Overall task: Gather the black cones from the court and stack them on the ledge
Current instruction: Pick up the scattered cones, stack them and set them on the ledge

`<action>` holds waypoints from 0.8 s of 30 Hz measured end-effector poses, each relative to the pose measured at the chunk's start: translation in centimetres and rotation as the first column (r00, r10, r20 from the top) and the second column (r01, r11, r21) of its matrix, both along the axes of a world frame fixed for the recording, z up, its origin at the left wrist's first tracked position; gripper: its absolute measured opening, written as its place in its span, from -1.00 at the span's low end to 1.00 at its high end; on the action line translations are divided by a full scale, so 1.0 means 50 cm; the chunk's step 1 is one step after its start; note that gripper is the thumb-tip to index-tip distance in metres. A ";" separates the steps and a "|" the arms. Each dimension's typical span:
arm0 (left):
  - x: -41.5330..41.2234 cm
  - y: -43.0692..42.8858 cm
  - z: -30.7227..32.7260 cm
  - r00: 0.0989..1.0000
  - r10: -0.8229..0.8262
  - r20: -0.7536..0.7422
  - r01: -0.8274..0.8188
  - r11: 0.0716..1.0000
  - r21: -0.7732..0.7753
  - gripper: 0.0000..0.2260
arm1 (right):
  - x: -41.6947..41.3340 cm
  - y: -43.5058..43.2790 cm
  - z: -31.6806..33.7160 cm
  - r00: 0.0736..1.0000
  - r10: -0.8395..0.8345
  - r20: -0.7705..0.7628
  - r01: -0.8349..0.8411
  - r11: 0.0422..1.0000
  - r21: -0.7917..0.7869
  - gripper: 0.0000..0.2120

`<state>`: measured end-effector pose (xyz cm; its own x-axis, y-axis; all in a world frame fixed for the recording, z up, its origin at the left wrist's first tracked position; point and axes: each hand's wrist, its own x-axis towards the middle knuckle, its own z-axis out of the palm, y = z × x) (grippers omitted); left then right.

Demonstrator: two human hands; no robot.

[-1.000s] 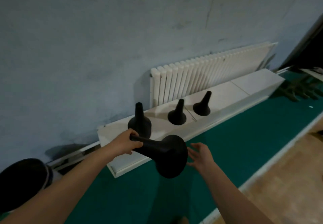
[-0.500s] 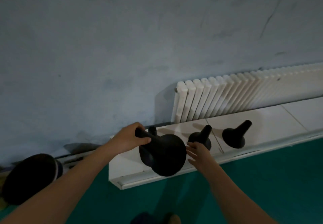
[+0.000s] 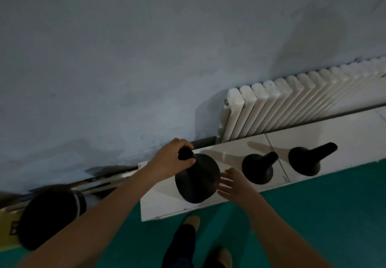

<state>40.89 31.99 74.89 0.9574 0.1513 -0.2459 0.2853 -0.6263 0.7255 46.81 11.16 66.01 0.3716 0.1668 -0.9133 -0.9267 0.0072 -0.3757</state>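
My left hand (image 3: 173, 159) grips the narrow top of a black cone (image 3: 197, 179), which now sits over the leftmost cone on the white ledge (image 3: 158, 203); the cone underneath is hidden. My right hand (image 3: 234, 184) hovers with its fingers spread beside the cone's wide base, touching or almost touching it. Two more black cones stand upright on the ledge to the right, the middle cone (image 3: 258, 168) and the right cone (image 3: 307, 160), each apart from the others.
A white radiator (image 3: 292, 104) lines the blue-grey wall behind the ledge. A large round black object (image 3: 50, 217) lies at the lower left. Green court floor (image 3: 323, 215) runs along the ledge's front, with my feet (image 3: 191, 221) on it.
I have stepped closer. The cone in my left hand has swung from pointing sideways to upright and come down over the leftmost cone on the ledge. My right hand followed beside its base.
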 end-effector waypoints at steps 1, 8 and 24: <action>0.008 0.000 -0.013 1.000 -0.024 0.005 0.024 1.000 -0.010 -0.73 | 0.006 0.005 -0.006 1.000 0.002 -0.010 -0.002 1.000 -0.002 -0.80; 0.048 0.014 -0.075 0.988 -0.105 -0.117 0.100 0.994 -0.048 -0.77 | 0.036 0.008 -0.031 1.000 0.009 -0.010 -0.010 0.999 -0.041 -0.76; 0.212 -0.075 -0.067 0.861 -0.413 -0.297 0.389 0.911 -0.139 -0.92 | -0.005 -0.129 0.101 0.878 -0.443 0.182 0.450 0.893 0.000 -0.72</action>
